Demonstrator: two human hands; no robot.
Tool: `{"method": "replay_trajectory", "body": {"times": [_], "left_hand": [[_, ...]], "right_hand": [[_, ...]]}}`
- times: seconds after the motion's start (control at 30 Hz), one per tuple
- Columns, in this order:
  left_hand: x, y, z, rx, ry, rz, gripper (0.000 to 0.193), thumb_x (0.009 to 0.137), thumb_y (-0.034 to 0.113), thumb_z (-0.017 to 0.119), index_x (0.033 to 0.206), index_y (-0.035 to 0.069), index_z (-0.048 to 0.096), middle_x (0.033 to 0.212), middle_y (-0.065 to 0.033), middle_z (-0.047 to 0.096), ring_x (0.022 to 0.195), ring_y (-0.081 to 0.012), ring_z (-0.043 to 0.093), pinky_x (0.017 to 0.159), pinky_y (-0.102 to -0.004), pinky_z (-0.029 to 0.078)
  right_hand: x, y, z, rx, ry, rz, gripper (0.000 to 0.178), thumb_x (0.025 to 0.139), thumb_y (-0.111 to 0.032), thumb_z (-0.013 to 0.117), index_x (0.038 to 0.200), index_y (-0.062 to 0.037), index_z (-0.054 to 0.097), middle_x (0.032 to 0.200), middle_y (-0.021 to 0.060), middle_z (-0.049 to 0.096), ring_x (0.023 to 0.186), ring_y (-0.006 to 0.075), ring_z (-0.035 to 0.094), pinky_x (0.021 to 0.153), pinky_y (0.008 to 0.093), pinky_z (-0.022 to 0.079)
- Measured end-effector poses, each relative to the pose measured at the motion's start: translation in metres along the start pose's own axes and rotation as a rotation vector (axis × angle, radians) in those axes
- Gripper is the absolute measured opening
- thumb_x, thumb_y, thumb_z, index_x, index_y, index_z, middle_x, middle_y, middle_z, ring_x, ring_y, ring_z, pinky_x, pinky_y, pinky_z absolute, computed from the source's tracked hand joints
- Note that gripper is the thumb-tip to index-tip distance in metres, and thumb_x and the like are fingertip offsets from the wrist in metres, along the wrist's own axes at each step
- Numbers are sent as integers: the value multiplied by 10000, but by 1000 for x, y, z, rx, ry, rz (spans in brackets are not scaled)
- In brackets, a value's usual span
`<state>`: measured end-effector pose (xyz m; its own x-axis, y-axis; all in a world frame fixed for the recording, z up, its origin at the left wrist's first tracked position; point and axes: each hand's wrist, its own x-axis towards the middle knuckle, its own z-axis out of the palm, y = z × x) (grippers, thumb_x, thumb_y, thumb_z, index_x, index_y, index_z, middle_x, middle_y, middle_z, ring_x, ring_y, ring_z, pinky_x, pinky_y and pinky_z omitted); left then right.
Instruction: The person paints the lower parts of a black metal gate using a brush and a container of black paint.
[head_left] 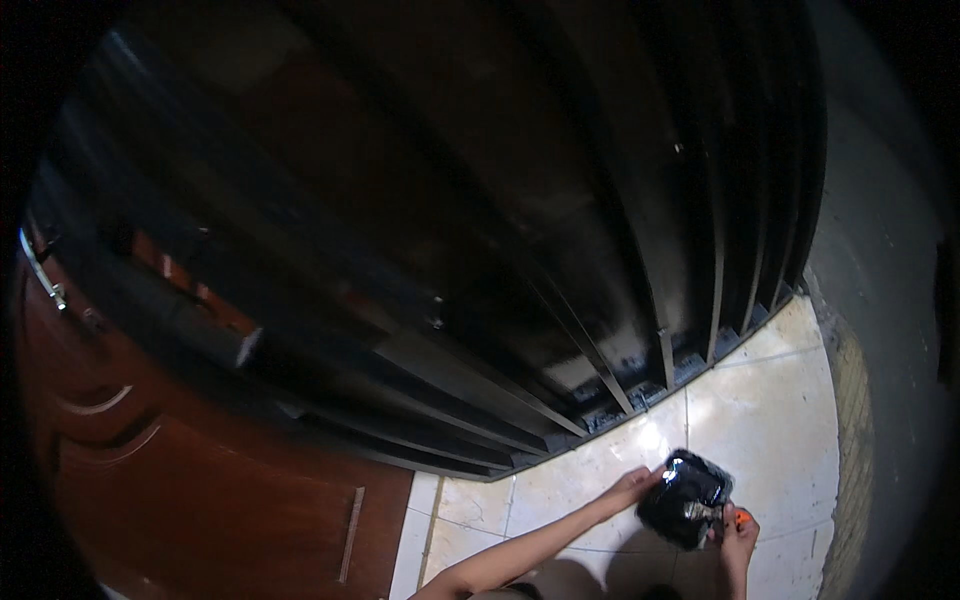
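My left hand grips the left rim of a small squarish container coated in glossy black, apparently wet paint. On its other side, my right hand is closed around a paintbrush with an orange handle end. The brush's pale ferrule lies over the container's opening; its bristle tips are hard to make out against the black. Beyond both hands rises a large black metal gate with upright bars. Its lower rail looks shiny and uneven in the light.
Pale tiles cover the floor under the container. A brown panelled door with a metal handle stands at the left, beside a white frame strip. Grey pavement runs along the right, past a rough tile edge.
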<state>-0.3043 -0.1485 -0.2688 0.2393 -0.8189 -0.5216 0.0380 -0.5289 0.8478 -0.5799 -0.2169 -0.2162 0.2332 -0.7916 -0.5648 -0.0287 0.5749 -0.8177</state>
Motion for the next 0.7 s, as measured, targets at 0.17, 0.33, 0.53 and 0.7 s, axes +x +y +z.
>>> {"method": "replay_trajectory", "body": {"times": [0.17,0.33,0.53,0.7], "left_hand": [[-8,-4,0,88,-103,-79,581,989,610,552,927,54,708,843,12,649,797,-84,552,719,-262,458],[-40,-15,-14,56,-72,-167,559,955,603,621,987,49,692,830,18,635,794,-83,555,723,-246,442],[-88,64,2,-27,19,-144,770,847,687,702,1183,17,527,997,-63,563,889,-120,498,755,-260,422],[-141,181,9,-215,13,-4,770,868,612,716,1262,-15,501,1103,-91,595,1016,-142,533,885,-283,446]], "right_hand": [[11,29,-15,183,-157,-116,343,990,-325,679,805,-45,607,621,-25,503,559,75,471,509,260,422],[-5,14,2,-5,-244,-83,296,989,-279,674,835,-30,624,674,-8,541,627,79,498,563,260,433],[-20,-40,9,-326,-179,-289,242,986,-225,668,873,-12,645,738,12,587,709,84,529,628,259,446],[-66,-125,-8,-512,-52,-553,199,985,-179,663,903,3,662,792,29,625,777,88,556,682,259,456]]}}
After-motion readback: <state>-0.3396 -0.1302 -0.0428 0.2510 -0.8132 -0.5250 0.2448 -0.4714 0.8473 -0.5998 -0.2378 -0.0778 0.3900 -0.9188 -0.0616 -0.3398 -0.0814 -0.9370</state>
